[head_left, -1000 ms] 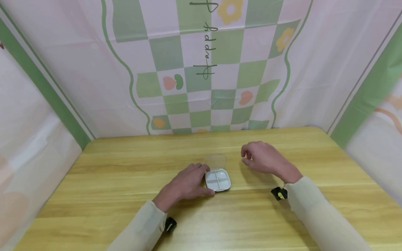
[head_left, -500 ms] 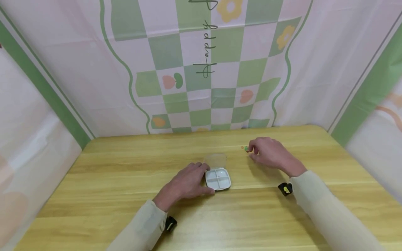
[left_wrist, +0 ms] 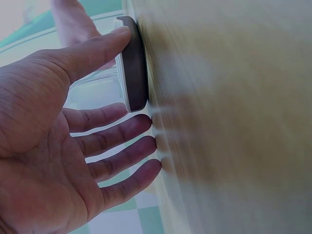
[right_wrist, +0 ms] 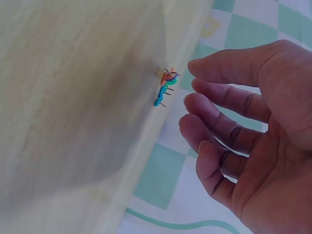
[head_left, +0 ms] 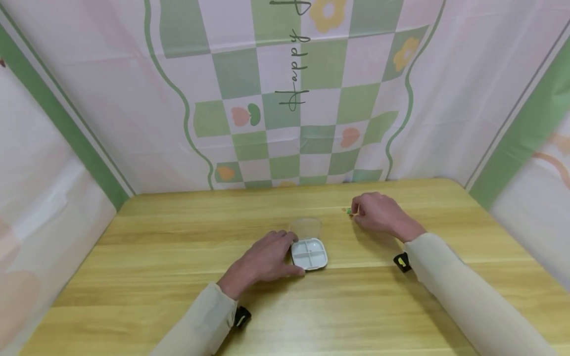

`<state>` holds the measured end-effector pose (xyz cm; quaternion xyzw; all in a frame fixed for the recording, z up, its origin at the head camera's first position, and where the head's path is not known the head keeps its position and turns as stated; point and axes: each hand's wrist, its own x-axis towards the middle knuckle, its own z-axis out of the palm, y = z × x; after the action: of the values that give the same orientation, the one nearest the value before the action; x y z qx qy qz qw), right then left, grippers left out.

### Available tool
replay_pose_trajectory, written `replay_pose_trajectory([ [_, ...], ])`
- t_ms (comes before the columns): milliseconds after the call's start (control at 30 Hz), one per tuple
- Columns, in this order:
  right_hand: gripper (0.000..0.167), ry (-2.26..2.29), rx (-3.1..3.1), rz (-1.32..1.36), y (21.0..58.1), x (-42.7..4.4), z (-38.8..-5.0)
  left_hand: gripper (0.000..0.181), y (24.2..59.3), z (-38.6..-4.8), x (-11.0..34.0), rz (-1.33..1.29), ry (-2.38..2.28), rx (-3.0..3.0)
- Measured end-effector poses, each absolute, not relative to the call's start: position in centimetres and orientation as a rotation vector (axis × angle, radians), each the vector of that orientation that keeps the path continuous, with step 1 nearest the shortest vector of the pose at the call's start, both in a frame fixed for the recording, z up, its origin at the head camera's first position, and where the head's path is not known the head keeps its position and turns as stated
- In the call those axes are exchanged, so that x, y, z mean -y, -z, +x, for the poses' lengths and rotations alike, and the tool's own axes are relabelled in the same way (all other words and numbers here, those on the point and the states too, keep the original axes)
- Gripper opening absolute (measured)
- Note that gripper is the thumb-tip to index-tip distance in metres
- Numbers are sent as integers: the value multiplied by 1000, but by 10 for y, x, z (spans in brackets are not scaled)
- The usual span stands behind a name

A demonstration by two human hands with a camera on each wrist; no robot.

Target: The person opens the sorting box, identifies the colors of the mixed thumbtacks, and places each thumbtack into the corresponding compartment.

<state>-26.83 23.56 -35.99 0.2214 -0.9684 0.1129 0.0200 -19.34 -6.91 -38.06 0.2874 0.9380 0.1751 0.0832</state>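
Note:
A small white pill box (head_left: 302,261) with four-way dividers lies on the table, its clear lid (head_left: 305,227) swung back behind it. The left hand (head_left: 269,258) holds the box from its left side. In the left wrist view, the thumb presses one end of the dark base (left_wrist: 135,73) and the index finger touches the other; the remaining fingertips rest on the table. The right hand (head_left: 379,212) hovers over several tiny coloured pieces with thin metal prongs (right_wrist: 165,87). Its fingers are loosely bent, and in the right wrist view thumb and fingertips stand apart from the pieces.
The wooden table (head_left: 169,237) ends at a hanging cloth (head_left: 254,148) with green checks, with more cloth at both sides. A tiny speck shows inside the pill box, too small to identify.
The right hand has moved back and to the right from beside the pill box to the coloured pieces, which have come into sight. The left hand stays on the box.

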Motion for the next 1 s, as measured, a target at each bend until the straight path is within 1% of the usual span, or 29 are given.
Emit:
replay_pose_trajectory([
  [200,16,-352,3018,682,365,-235,-274,73,381,-194,68,850,-516,-2800],
  [433,12,-347,3029,682,368,-235,-278,72,381,-195,68,852,-502,-2806],
  [1000,11,-306,3022,674,371,-232,-281,73,381,-194,68,835,-488,-2802],
])
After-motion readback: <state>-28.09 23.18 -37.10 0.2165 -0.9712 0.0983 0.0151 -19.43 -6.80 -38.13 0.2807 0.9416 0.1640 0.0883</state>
